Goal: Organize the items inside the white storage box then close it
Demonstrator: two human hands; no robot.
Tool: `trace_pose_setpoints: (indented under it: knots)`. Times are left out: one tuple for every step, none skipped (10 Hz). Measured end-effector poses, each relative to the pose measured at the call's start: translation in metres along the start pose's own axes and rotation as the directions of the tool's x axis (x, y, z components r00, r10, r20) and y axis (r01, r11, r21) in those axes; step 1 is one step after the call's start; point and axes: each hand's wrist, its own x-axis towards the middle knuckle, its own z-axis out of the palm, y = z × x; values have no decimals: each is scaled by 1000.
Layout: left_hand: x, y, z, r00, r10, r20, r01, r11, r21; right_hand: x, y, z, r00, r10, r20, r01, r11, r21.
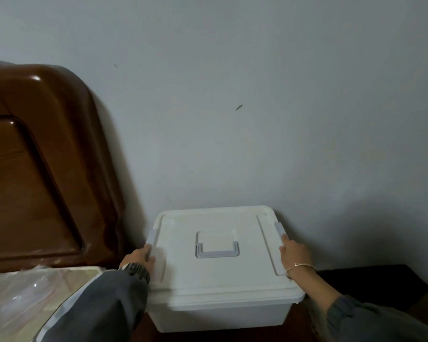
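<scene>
The white box (223,302), lid (183,267) shut, sits on the dark surface (371,280) against the far wall (232,119), right of the headboard (35,169). The left grip (139,257) clasps its left edge and the right grip (294,253) its right edge, thumbs on top.

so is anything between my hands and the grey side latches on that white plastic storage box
Nothing visible: the left hand and right hand hold the sides of the white plastic storage box, right beside its grey latches.
</scene>
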Motion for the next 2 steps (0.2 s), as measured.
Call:
trace_pose_setpoints:
  knots:
    - [2, 5, -13, 1000, 20, 19, -16, 978, -209, 0, -1, -13, 998, -18, 61, 6, 982, 188]
    - [-8, -18, -36, 993, 43, -108, -92, 857, -507, -10, 12, -44, 982, -50, -183, 152, 781, 605]
